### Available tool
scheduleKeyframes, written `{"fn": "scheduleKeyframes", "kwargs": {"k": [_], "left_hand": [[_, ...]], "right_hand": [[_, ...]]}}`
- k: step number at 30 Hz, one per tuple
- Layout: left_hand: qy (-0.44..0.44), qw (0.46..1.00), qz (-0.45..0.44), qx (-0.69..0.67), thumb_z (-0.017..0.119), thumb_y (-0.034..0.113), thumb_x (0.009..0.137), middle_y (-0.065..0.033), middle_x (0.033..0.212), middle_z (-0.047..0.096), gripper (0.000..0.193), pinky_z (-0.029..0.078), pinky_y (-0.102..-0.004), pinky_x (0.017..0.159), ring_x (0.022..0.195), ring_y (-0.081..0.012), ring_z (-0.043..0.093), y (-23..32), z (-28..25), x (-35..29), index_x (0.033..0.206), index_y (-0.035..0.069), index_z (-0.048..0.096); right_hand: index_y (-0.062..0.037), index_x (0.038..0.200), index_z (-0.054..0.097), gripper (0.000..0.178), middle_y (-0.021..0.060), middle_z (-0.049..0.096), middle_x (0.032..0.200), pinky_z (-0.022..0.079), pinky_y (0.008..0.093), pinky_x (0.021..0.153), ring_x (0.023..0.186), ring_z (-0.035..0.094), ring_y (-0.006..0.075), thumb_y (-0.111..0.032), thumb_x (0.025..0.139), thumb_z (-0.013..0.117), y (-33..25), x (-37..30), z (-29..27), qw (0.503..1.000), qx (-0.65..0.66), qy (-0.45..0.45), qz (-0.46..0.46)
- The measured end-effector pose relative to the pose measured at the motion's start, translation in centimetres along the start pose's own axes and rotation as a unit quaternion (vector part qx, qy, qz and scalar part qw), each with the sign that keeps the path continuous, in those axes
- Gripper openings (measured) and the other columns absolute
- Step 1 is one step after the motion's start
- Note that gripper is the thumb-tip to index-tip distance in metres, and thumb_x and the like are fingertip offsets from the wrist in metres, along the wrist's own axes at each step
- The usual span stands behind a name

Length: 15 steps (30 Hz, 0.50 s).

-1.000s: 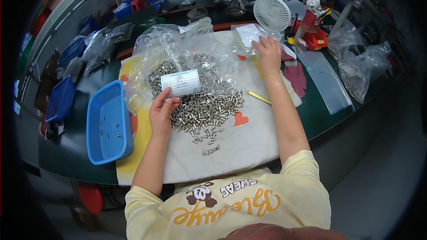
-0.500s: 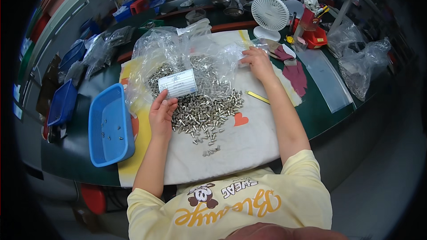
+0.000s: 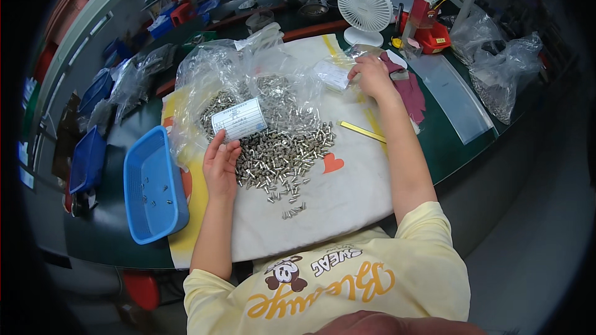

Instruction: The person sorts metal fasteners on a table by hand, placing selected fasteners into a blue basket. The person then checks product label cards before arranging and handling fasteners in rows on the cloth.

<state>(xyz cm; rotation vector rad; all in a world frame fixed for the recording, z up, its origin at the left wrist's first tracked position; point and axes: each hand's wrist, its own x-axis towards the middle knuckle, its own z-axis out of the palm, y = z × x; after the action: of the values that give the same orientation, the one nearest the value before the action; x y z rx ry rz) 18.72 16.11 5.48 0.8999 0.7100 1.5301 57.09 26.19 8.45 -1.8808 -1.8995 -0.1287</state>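
Note:
A heap of small shiny metal cylinders (image 3: 282,152) spills out of a large clear plastic bag (image 3: 248,80) onto a white cloth (image 3: 335,205). A white label card (image 3: 239,119) lies on the bag. My left hand (image 3: 221,162) rests open at the heap's left edge, just below the card. My right hand (image 3: 370,75) is at the far right of the cloth, fingers closed on a small clear plastic bag (image 3: 332,74) with a white label.
A blue plastic basket (image 3: 152,195) holding a few metal pieces stands left of the cloth. A white desk fan (image 3: 364,9), a red holder (image 3: 431,31), a thin yellow strip (image 3: 363,131) and more clear bags (image 3: 506,68) lie around. The dark green table edge curves at right.
My right hand has drawn back toward me from the far table area, bringing the small bag onto the cloth. My left hand has stayed at the heap.

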Motion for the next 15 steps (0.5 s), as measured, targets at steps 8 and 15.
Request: {"fn": "scheduleKeyframes", "kwargs": {"k": [8, 15], "left_hand": [[0.057, 0.995, 0.072, -0.040, 0.048, 0.009, 0.092, -0.0147, 0.109, 0.058, 0.042, 0.048, -0.0289, 0.089, 0.104, -0.0192, 0.057, 0.9, -1.5, 1.4, 0.132, -0.001, 0.040], [0.086, 0.994, 0.060, -0.038, 0.047, 0.010, 0.092, -0.0157, 0.116, 0.054, 0.044, 0.046, -0.0309, 0.092, 0.108, -0.0208, 0.055, 0.9, -0.5, 1.3, 0.134, -0.001, 0.037]], "right_hand": [[-0.0066, 0.127, 0.049, 0.068, 0.0169, 0.054, 0.122, 0.036, 0.0423, 0.100, 0.118, 0.047, 0.0324, -0.033, 0.070, 0.074, -2.7, -0.8, 0.9, 0.985, -0.060, -0.094, 0.129], [-0.0091, 0.125, 0.050, 0.067, 0.0125, 0.051, 0.123, 0.031, 0.0434, 0.102, 0.116, 0.044, 0.0318, -0.024, 0.065, 0.075, -4.3, 0.6, 1.6, 0.996, -0.001, 0.092, 0.017]]}}
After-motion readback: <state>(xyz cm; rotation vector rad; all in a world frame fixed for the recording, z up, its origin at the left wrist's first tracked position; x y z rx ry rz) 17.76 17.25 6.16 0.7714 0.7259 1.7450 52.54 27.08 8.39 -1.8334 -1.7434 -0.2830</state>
